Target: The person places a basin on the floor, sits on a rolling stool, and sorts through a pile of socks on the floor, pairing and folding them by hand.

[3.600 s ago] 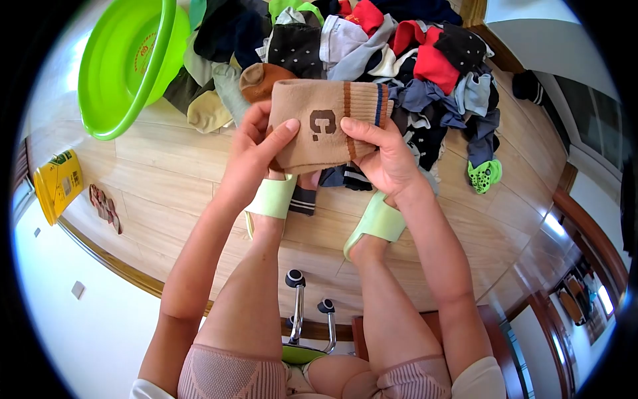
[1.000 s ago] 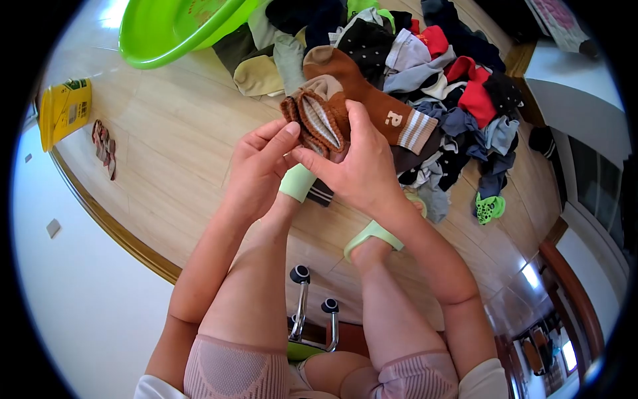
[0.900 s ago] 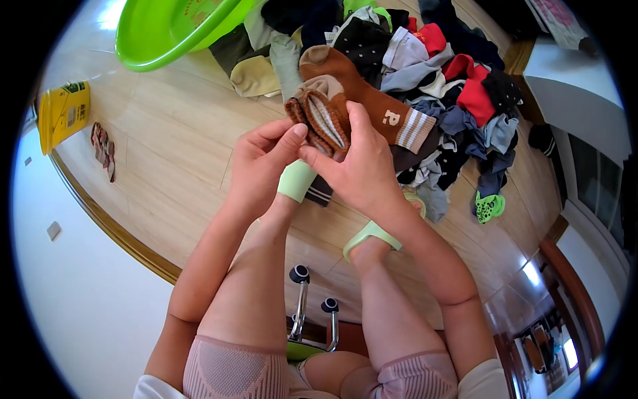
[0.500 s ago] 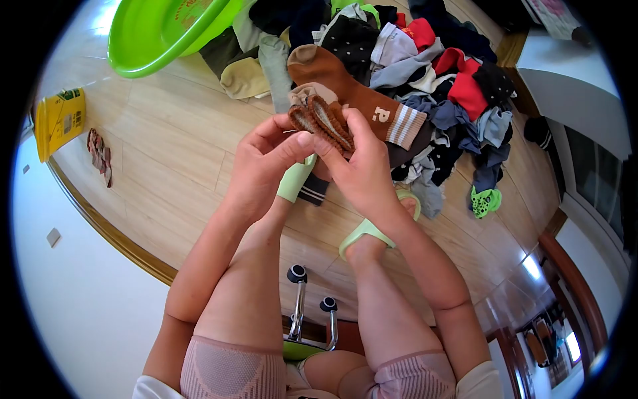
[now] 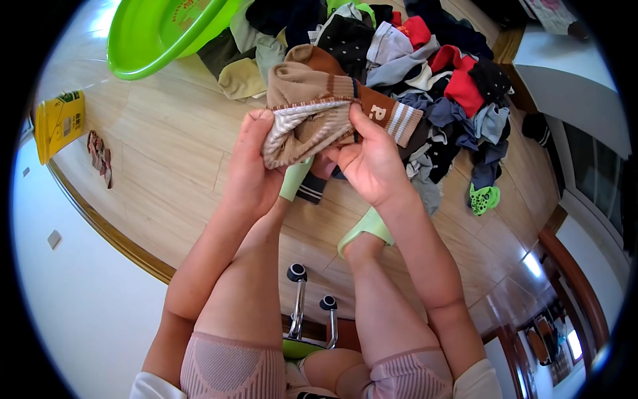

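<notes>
Between my hands a tan sock (image 5: 302, 86) is stretched wide at its cuff, the pale inside facing me. My left hand (image 5: 249, 159) pinches the cuff's left edge, thumb on top. My right hand (image 5: 375, 159) grips the right edge, with the thumb up and the fingers under the fabric. Just beyond lies a rust-brown sock (image 5: 379, 106) with a pale letter P and white stripes, partly covered by the tan one. A dark striped sock (image 5: 312, 189) is on the floor below my hands, beside a light green slipper (image 5: 294, 179).
A heap of socks and clothes (image 5: 458, 93) spreads over the wooden floor ahead and right. At the upper left stands a green basin (image 5: 143, 63). A yellow bucket (image 5: 61, 126) is at the far left, near a patterned strip (image 5: 100, 159). Chrome stool legs (image 5: 298, 306) show between my knees.
The sock, bunched and folded close in my fingers before, is now opened out at the cuff. My hands have moved apart, stretching it sideways.
</notes>
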### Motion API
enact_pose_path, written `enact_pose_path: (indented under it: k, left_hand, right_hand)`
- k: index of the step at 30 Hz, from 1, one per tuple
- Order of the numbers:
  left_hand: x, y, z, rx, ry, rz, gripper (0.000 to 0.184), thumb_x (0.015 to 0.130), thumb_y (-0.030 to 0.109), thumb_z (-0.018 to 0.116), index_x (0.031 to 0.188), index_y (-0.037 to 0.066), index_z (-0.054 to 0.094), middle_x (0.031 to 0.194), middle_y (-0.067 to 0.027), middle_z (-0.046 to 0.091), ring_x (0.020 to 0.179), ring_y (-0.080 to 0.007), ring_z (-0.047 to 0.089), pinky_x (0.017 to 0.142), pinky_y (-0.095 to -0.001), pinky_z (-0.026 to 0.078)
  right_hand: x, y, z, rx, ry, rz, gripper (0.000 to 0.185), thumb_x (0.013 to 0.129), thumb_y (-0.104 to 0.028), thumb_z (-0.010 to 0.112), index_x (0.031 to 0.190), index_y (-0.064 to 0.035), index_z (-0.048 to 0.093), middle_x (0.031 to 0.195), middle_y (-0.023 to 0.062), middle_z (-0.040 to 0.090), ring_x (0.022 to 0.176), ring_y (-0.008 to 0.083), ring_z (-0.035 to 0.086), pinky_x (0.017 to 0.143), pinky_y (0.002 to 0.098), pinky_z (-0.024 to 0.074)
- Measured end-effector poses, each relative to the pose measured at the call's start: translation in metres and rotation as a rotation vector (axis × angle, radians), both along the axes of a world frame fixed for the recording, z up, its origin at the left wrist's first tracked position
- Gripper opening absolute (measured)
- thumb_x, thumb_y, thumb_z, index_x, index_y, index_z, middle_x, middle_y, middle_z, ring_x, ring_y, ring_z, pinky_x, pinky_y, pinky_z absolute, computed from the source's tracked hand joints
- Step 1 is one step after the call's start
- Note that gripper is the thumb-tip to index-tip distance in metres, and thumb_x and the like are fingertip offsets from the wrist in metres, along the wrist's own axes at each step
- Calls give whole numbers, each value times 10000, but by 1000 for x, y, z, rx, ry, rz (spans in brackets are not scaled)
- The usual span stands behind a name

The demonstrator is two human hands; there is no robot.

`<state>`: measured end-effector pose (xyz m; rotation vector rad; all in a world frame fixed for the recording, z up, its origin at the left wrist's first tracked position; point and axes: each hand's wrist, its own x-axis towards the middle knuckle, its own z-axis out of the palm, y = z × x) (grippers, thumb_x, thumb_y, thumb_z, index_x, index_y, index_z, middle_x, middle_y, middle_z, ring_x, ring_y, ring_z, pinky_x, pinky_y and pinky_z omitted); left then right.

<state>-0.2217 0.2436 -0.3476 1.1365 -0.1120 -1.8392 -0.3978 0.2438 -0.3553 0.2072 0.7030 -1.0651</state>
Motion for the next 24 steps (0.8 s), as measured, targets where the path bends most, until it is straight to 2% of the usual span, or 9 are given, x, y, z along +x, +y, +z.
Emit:
enact_pose_path:
  k: [4, 8, 9, 12, 14, 18, 22, 23, 24]
  left_hand:
    - [-8, -2, -13, -224, -216, -16, 129, 1019, 211, 506, 1032, 85, 528, 959, -39, 629, 870, -110, 627, 783, -282, 546]
    - [-6, -8, -22, -244, -390, -3, 128, 1013, 211, 528, 995, 86, 547, 904, -30, 640, 811, -85, 618, 723, -258, 528]
    - [-3, -9, -24, -247, -374, 5, 124, 1011, 207, 532, 993, 86, 549, 891, -30, 642, 793, -86, 619, 708, -254, 525]
    - [0, -12, -33, -186, -342, 33, 116, 1005, 194, 544, 968, 85, 549, 756, 4, 572, 651, -68, 543, 571, -221, 465]
    - [1, -10, -38, -140, -302, 13, 115, 1002, 191, 548, 962, 84, 546, 704, 22, 519, 591, -58, 488, 511, -210, 422]
    - [8, -7, -57, -177, -93, -98, 108, 1006, 200, 545, 954, 106, 561, 775, 28, 602, 624, -48, 554, 537, -210, 459]
    - [8, -8, -43, 29, -54, -114, 188, 1024, 270, 497, 1034, 101, 578, 900, -8, 631, 805, -103, 616, 725, -277, 526]
    - [15, -10, -47, 20, 13, -172, 304, 1019, 362, 479, 1119, 87, 563, 1035, -55, 617, 965, -156, 606, 872, -354, 512]
    - [14, -11, -38, 57, 49, -176, 338, 1013, 378, 482, 1160, 82, 546, 1073, -67, 606, 998, -169, 599, 899, -365, 503]
  right_hand:
    - [9, 5, -3, 28, -6, 76, 354, 1060, -276, 362, 1287, -32, 483, 1278, 108, 575, 1149, 214, 591, 986, 410, 502]
    - [21, 14, -1, -132, 348, 294, 331, 1049, -255, 423, 1194, 6, 565, 1100, 46, 647, 945, 108, 616, 808, 285, 511]
    - [28, 14, -3, -202, 477, 240, 318, 1036, -238, 462, 1081, 29, 628, 929, -2, 649, 797, 57, 561, 681, 252, 478]
    - [19, 11, -1, -431, 649, 556, 314, 1021, -241, 497, 989, 27, 658, 822, -30, 623, 742, 41, 521, 634, 247, 452]
    - [14, 8, 8, -464, 572, 655, 322, 1005, -257, 529, 932, 29, 658, 762, -32, 599, 735, 34, 493, 640, 236, 433]
    - [11, 9, 5, -459, 486, 669, 339, 1004, -273, 534, 946, 42, 644, 775, -26, 599, 726, 36, 485, 636, 234, 428]
    - [23, 9, -2, -344, 720, 397, 359, 1008, -294, 528, 973, 45, 642, 769, -3, 614, 718, 52, 500, 634, 251, 437]
    - [19, 7, 1, -383, 908, 408, 373, 1011, -309, 520, 1009, 44, 641, 768, 35, 636, 697, 75, 513, 632, 271, 447]
    - [18, 7, -1, -374, 949, 423, 372, 1010, -310, 521, 1013, 43, 640, 770, 44, 640, 693, 81, 518, 632, 277, 450]
